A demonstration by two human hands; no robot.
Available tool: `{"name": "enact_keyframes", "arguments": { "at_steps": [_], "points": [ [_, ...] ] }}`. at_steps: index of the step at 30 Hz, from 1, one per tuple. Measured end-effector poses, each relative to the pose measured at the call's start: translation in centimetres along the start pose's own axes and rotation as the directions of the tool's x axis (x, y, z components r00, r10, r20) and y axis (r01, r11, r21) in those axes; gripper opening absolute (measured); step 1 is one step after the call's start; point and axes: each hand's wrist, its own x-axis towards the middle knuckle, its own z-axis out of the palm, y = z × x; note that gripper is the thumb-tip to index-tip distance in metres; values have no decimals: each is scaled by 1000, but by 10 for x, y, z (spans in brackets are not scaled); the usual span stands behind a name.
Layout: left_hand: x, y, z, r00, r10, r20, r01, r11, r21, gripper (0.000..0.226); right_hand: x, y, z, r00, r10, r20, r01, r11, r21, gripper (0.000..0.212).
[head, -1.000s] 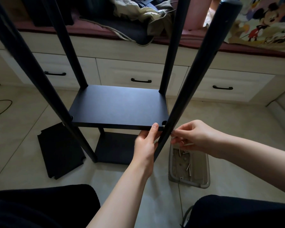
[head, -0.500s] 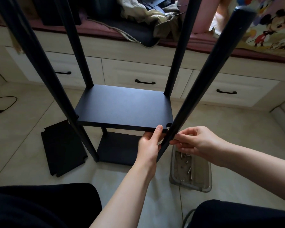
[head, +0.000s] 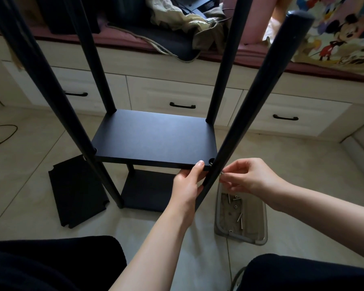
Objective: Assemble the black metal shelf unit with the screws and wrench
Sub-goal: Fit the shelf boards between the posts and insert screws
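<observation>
The black shelf unit stands on the floor with several round black poles rising past the camera. Its middle shelf board sits above a lower board. My left hand grips the front right corner of the middle board, thumb on its top edge. My right hand pinches a small silver screw against the front right pole, level with the board's corner notch. No wrench is visible.
A clear plastic tray holding several screws and nuts lies on the tiled floor under my right hand. A loose black shelf board lies flat at the left. Cream drawers and a cushioned bench run behind. My knees fill the bottom corners.
The view has shifted slightly; both hands stay at the front right corner, and my right fingers have moved along the pole with the screw.
</observation>
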Motion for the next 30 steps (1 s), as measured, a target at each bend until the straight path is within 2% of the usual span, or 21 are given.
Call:
{"name": "enact_keyframes", "arguments": {
  "at_steps": [6, 11, 19, 30],
  "points": [
    [2, -1, -1, 1000, -4, -5, 4, 1000, -9, 25, 4, 2, 3, 998, -31, -48, 32, 999, 5, 17],
    [4, 0, -1, 1000, 11, -3, -11, 996, -88, 15, 7, 3, 5, 996, -61, -58, 61, 998, -2, 20],
    [1, 5, 2, 1000, 5, -14, -7, 994, -113, 11, 9, 2, 4, 979, -194, -65, 188, 978, -91, 11],
    [0, 7, 3, 1000, 11, 21, -9, 994, -109, 30, 15, 3, 0, 978, -208, -4, 207, 974, -86, 8]
  ]
}}
